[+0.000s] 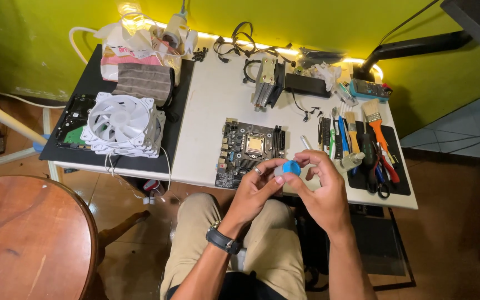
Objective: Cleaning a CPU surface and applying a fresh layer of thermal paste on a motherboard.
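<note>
1. Both hands meet above the lap: left hand (254,189) and right hand (320,186) pinch a small blue-capped tube (289,168) between fingertips, at the table's near edge.
2. Motherboard (249,151) lies on white table (206,111), just beyond the hands.
3. Brushes and pliers sit on black mat (398,186), right.
4. White fans (122,125) stacked left; pink-white package (115,58) at back left corner.

A yellow-green wall (318,22) stands behind the white surface (212,105), lit along its far edge. Brown tiled floor (451,222); round wooden table (29,239) nearby.
</note>
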